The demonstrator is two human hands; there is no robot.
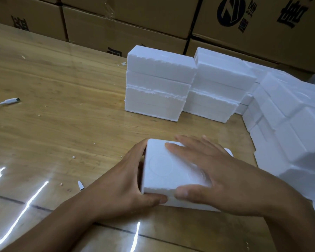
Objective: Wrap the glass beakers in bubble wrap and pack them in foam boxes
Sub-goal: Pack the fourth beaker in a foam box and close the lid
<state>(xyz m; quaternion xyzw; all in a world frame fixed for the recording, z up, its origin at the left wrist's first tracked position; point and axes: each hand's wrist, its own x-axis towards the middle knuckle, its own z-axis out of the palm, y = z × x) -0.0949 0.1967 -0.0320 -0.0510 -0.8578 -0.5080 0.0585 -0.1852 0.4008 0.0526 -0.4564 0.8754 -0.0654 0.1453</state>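
Both hands are on the foam box [160, 164], near and centre on the tabletop [71, 106] — our left hand [120, 180] curls round its left end, thumb on the near wall, while our right hand [216, 175] lies flat on the lid, fingers straight. We judge the box light, stiff yet crumbly; best held by opposite walls, not the ragged edges. Far cartons [116, 33] carry a dark round logo and large characters — cut off, unreadable to us. Only a moulded circle marks the lid.
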